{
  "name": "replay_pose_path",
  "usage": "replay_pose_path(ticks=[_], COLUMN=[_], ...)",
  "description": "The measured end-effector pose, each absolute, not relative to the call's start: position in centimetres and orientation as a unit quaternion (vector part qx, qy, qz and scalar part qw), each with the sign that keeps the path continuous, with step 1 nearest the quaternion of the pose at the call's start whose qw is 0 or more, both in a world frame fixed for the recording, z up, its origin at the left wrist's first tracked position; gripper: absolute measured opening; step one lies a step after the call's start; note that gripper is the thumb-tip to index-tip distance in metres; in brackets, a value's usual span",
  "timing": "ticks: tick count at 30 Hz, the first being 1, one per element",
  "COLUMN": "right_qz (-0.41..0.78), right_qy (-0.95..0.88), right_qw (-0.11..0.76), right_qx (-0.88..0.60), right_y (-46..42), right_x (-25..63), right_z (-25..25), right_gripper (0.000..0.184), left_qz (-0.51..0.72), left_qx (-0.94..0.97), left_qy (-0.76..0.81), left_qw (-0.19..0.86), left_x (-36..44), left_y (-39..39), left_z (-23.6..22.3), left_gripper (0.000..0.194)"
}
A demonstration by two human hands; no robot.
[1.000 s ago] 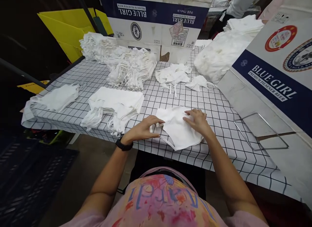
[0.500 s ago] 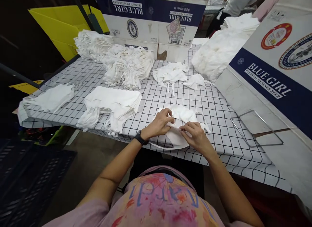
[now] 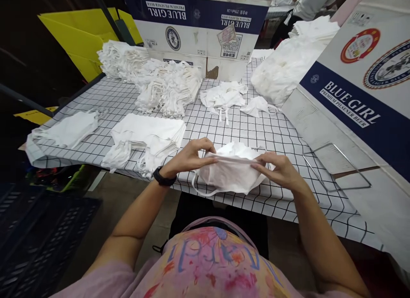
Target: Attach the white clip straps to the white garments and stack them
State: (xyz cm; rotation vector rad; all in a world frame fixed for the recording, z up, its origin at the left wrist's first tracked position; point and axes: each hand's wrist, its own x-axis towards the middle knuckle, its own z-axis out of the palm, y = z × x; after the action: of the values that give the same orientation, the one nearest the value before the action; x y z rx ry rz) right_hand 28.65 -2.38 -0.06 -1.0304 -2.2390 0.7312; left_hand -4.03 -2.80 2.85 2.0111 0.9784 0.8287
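A white cloth bag (image 3: 232, 172) is held just above the checked table (image 3: 282, 135), its mouth pulled wide between both hands. My left hand (image 3: 188, 157) pinches its left rim and my right hand (image 3: 278, 170) pinches its right rim. A white strap loop hangs from the bag's lower left over the table's front edge. A flat pile of folded white bags (image 3: 150, 133) lies just left of my left hand, with another flat piece (image 3: 68, 129) further left.
Heaps of white bags (image 3: 160, 82) and loose ones (image 3: 224, 97) lie at the back of the table. Blue Girl cartons stand behind (image 3: 198, 24) and at the right (image 3: 361, 106). A wire frame (image 3: 336, 167) rests on the right carton. A person stands at top right.
The bag lay flat under both hands; they gathered its edge, lifted it off the table and spread apart, pulling its mouth open.
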Motion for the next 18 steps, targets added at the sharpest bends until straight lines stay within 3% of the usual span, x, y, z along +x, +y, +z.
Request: replay_pose_path(ticks=[11, 18], right_qz=[0.398, 0.491], right_qy=[-0.716, -0.723], right_qw=[0.368, 0.282], right_qx=[-0.439, -0.395], right_y=[1.5, 1.7], right_x=[29.6, 29.7], right_z=[5.2, 6.0], right_gripper=[0.037, 0.038], left_qz=[0.408, 0.441], left_qx=[0.76, 0.728], left_qy=[0.393, 0.417], left_qw=[0.318, 0.317], left_x=[-6.1, -7.4], left_y=[0.5, 1.0], left_z=[9.7, 11.9], left_gripper=[0.028, 0.033])
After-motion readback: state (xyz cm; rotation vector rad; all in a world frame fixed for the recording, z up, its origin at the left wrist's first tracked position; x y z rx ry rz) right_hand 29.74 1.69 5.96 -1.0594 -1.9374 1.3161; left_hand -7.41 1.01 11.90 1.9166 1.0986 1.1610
